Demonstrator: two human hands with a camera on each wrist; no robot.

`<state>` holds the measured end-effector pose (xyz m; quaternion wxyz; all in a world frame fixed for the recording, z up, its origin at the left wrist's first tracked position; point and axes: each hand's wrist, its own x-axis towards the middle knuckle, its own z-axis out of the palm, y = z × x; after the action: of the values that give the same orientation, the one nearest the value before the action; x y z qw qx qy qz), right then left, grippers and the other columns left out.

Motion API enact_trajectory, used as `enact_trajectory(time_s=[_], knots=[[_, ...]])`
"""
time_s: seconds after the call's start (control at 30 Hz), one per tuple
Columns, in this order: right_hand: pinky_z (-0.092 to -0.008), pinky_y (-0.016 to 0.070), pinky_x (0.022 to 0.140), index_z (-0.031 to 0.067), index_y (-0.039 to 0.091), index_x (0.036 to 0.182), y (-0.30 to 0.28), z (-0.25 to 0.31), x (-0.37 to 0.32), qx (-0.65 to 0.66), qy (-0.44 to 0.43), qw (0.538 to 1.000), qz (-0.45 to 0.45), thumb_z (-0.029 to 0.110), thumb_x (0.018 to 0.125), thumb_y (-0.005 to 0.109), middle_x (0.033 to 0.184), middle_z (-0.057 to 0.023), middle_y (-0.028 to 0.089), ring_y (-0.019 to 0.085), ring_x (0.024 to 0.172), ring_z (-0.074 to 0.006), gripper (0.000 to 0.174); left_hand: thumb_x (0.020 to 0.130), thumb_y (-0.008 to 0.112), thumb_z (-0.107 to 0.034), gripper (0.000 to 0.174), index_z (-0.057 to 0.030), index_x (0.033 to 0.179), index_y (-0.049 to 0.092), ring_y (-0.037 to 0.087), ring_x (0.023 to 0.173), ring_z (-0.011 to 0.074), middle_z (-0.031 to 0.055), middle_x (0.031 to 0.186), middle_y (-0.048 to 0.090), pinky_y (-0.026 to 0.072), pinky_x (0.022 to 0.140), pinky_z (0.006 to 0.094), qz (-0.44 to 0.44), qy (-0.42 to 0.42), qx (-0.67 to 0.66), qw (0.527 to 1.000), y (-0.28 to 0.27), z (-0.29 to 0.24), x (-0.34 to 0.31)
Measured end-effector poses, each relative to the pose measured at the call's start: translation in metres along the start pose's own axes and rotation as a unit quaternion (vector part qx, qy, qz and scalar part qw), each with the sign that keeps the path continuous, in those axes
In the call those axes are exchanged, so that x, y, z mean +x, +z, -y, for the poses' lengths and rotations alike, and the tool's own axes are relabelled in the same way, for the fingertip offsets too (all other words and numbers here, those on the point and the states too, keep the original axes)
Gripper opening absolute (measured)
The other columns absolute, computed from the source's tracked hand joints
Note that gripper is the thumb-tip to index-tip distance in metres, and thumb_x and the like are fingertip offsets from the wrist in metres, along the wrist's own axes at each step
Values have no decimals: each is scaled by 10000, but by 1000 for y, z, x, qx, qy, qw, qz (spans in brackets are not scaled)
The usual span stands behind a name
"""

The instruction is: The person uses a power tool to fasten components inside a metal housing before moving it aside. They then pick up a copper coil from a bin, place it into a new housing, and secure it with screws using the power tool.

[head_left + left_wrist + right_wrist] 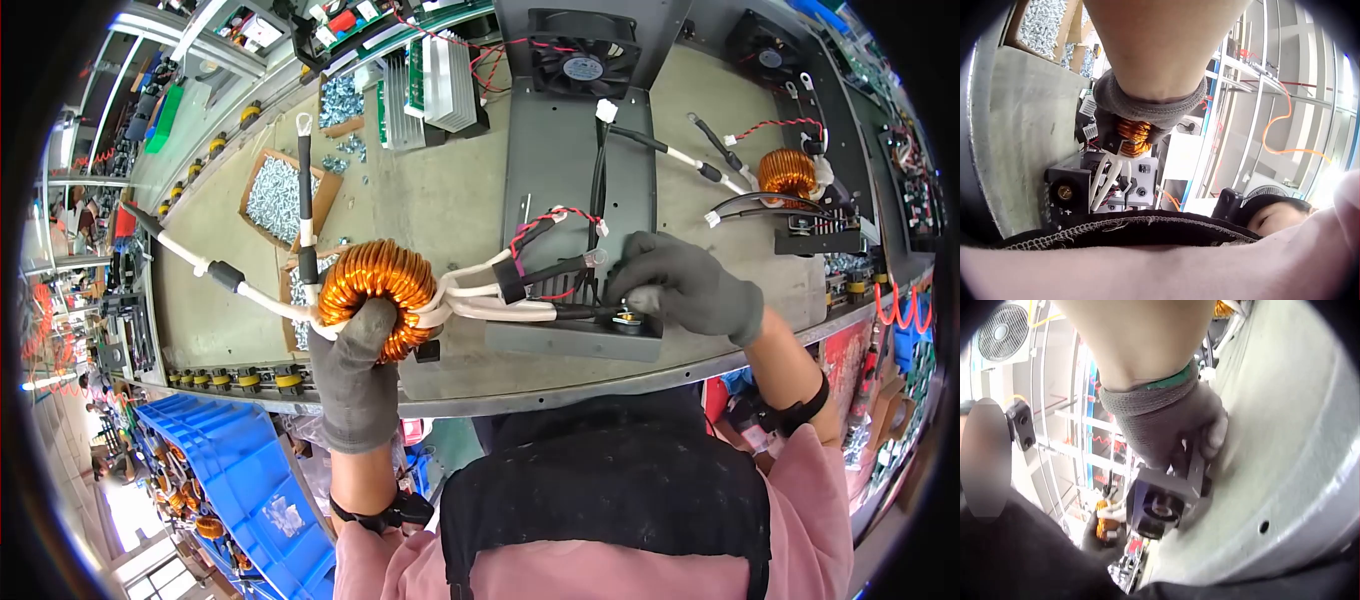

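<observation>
My gloved left hand grips a copper-wound ring coil, the thumb through its middle. White sleeved cables run from the coil to the front end of a dark metal chassis. At that end my gloved right hand has its fingers bent down at a small terminal; what the fingertips hold is hidden. In the left wrist view the coil shows below the glove. The right wrist view shows the right hand at the chassis end plate.
Boxes of screws stand on the bench at the left, near heat sinks. A fan sits at the chassis's far end. Another coil lies in a second chassis at the right. A blue crate is below the bench edge.
</observation>
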<state>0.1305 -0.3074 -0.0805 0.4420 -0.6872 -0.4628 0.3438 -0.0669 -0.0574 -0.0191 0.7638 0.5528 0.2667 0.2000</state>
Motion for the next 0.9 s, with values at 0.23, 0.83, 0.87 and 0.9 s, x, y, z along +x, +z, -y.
enact_trajectory(time_s=[0.23,0.83,0.87,0.9], knots=[[-349,449,691,107,693,924,2,14,0,-154,7,988,-5,299,819,675,825,-84,563,553,766,-261,220,759,731,-218,556,72,1181,514,655,925,223,149,1035,642,534,858,350,19,18,6,1000,6,-9,1],[-309,499,646,-45,642,805,-35,73,-14,155,-19,985,79,520,805,672,731,-110,633,611,658,-208,565,849,608,-373,446,-50,1155,577,608,1033,321,148,1179,597,500,868,395,338,206,560,727,136,-31,114],[-360,489,737,0,635,755,-32,69,-17,184,-29,981,50,547,804,658,682,-83,619,618,672,-223,549,839,613,-361,449,-51,1163,581,603,1047,329,157,1188,593,498,869,401,386,193,628,648,136,-25,111],[-411,479,828,45,627,706,-29,65,-20,212,-40,976,22,574,804,643,633,-57,604,626,687,-239,538,828,617,-348,454,-52,1171,585,598,1061,337,167,1198,590,497,869,407,427,176,687,561,135,-18,104]])
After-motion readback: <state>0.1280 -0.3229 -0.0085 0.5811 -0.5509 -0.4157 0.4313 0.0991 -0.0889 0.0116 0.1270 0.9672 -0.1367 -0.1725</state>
